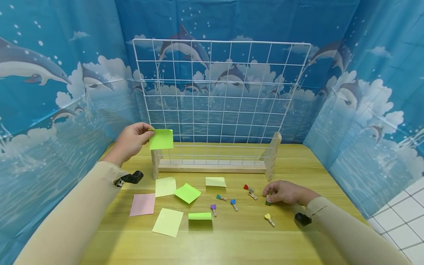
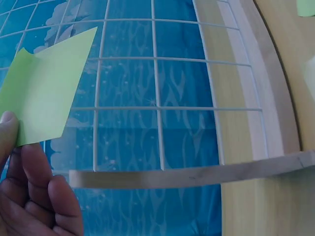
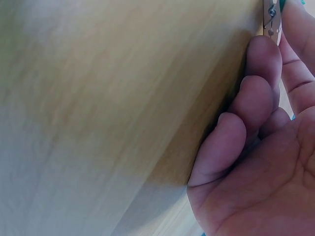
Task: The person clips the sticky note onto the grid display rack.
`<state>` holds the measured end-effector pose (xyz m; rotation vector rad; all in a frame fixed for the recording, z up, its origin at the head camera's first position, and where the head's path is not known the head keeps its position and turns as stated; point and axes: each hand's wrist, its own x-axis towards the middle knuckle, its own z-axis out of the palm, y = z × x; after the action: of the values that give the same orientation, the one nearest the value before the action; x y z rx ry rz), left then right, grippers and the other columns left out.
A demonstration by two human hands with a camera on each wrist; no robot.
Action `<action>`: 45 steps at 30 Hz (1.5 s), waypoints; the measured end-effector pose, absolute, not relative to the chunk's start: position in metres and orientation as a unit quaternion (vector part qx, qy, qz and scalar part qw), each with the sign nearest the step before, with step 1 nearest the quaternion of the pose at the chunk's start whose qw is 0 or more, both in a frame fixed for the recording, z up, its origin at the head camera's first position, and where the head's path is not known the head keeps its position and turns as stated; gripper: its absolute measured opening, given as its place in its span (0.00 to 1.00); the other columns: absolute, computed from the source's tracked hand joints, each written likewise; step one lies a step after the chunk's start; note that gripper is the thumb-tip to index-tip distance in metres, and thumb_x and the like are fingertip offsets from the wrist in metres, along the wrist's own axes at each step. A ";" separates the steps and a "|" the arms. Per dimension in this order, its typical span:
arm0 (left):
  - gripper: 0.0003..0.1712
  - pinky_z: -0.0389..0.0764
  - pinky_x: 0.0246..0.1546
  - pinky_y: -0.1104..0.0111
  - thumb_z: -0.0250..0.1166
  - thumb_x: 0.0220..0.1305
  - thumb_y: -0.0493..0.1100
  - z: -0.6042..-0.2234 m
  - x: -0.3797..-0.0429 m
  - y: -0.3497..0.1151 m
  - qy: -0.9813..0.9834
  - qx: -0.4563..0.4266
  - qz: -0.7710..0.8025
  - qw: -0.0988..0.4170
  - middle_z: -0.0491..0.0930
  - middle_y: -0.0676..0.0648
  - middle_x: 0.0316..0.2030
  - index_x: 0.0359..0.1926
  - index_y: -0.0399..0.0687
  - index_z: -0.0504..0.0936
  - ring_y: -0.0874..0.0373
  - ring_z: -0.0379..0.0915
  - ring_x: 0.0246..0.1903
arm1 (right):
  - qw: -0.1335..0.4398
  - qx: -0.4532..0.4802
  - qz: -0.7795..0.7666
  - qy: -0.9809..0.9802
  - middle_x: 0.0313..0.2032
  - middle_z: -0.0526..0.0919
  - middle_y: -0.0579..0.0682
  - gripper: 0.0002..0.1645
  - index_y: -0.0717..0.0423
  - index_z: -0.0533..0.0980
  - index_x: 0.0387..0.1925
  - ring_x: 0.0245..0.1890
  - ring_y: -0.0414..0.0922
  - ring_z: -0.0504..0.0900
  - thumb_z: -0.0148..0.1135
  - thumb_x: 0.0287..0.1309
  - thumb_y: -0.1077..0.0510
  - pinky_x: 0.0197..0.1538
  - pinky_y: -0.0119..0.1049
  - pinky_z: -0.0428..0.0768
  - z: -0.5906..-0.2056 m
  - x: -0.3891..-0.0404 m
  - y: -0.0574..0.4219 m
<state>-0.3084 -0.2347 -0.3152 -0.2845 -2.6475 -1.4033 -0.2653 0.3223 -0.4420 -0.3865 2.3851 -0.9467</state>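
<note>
My left hand point(image 1: 130, 140) pinches a bright green sticky note point(image 1: 162, 140) by its left edge, thumb in front. The note overlaps the lower left corner of a white wire grid point(image 1: 211, 41) in the head view; in the left wrist view one corner of the note point(image 2: 49, 93) curls up. Low over the table at the right, my right hand point(image 1: 288, 193) pinches a small wooden clothespin point(image 3: 269, 22) with a green decoration point(image 1: 268, 202), mostly hidden by the fingers. Nearest to this hand lie clothespins with a yellow heart point(image 1: 269, 219) and a red heart point(image 1: 246, 187).
The grid stands upright in a wooden base point(image 1: 212, 169). Before it lie a pink note point(image 1: 142, 204), several pale yellow notes point(image 1: 168, 222) and green notes point(image 1: 187, 193). More clothespins, with a blue heart point(image 1: 233, 204) and a purple heart point(image 1: 213, 209), lie mid-table. Dolphin-print curtains point(image 1: 49, 103) surround the table.
</note>
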 end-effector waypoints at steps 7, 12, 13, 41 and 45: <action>0.15 0.80 0.43 0.59 0.59 0.81 0.50 -0.300 -0.318 -0.220 -0.863 -0.115 -0.483 0.088 0.81 0.47 0.43 0.56 0.46 0.81 0.47 0.74 0.42 | 0.273 -0.148 -0.354 0.882 0.28 0.77 0.48 0.11 0.61 0.81 0.49 0.29 0.44 0.71 0.68 0.70 0.60 0.36 0.36 0.71 -0.444 -0.266 0.324; 0.15 0.78 0.47 0.54 0.58 0.82 0.51 -0.290 -0.322 -0.211 -0.860 -0.120 -0.485 0.101 0.80 0.44 0.44 0.55 0.47 0.82 0.44 0.73 0.43 | 0.274 -0.154 -0.357 0.880 0.27 0.77 0.47 0.11 0.61 0.82 0.49 0.28 0.43 0.70 0.67 0.70 0.60 0.35 0.35 0.70 -0.444 -0.267 0.324; 0.15 0.78 0.47 0.54 0.57 0.82 0.51 -0.288 -0.324 -0.209 -0.861 -0.120 -0.484 0.102 0.80 0.44 0.45 0.56 0.47 0.82 0.44 0.73 0.43 | 0.274 -0.155 -0.357 0.880 0.27 0.77 0.47 0.11 0.61 0.82 0.50 0.28 0.43 0.70 0.67 0.71 0.60 0.35 0.35 0.70 -0.445 -0.266 0.324; 0.27 0.81 0.44 0.57 0.60 0.80 0.54 -0.271 -0.343 -0.188 -0.885 -0.054 -0.452 0.100 0.85 0.44 0.50 0.73 0.51 0.75 0.49 0.82 0.48 | 0.269 -0.164 -0.343 0.885 0.28 0.78 0.47 0.09 0.59 0.82 0.48 0.29 0.44 0.70 0.67 0.71 0.60 0.36 0.35 0.70 -0.442 -0.264 0.323; 0.26 0.78 0.38 0.58 0.60 0.79 0.55 -0.269 -0.345 -0.186 -0.884 -0.043 -0.453 0.106 0.85 0.45 0.48 0.71 0.52 0.77 0.50 0.81 0.44 | 0.268 -0.164 -0.344 0.885 0.28 0.78 0.46 0.09 0.60 0.82 0.48 0.29 0.43 0.70 0.67 0.71 0.60 0.36 0.35 0.70 -0.442 -0.265 0.323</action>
<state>-0.3450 -0.1858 -0.2692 -0.1253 -2.6059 -1.3340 -0.2646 0.3232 -0.4422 -0.4434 2.3864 -0.9274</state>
